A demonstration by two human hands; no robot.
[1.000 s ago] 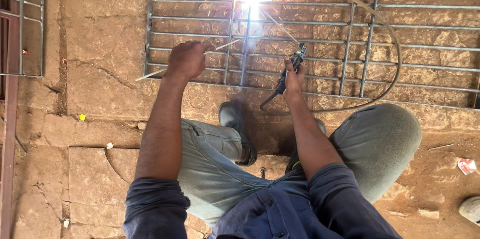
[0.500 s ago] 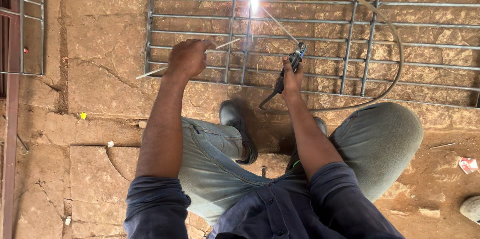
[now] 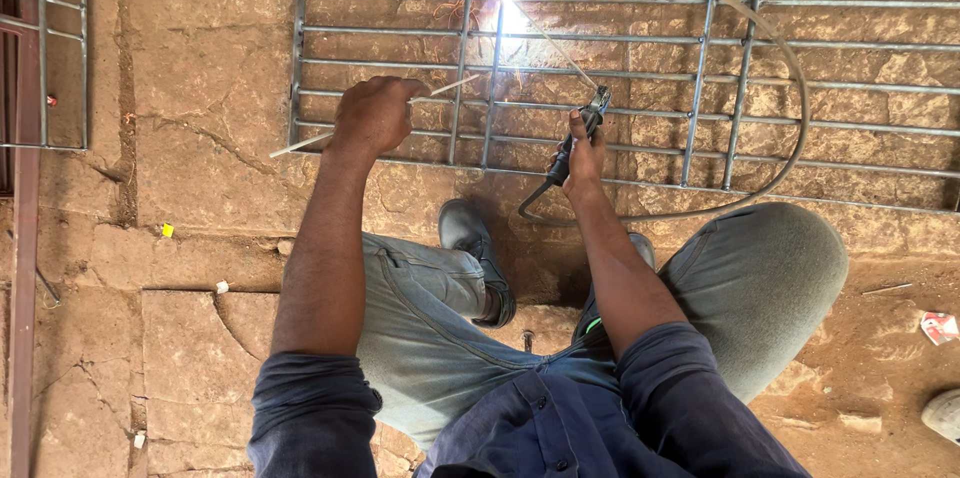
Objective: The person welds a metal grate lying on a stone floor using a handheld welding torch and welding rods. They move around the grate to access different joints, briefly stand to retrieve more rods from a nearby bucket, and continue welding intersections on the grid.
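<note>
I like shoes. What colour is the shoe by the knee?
Grey, with a dark sole edge; the shoe shows in the head view.

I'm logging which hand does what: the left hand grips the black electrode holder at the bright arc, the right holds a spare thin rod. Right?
Hands are swapped. In the head view, the right hand grips the black electrode holder at the bright arc; the left hand holds the spare thin rod.

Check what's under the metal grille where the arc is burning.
Under the metal grille lies cracked stone paving, visible between the bars. At the arc, glare hides the joint. A cable lies across the bars.
</note>
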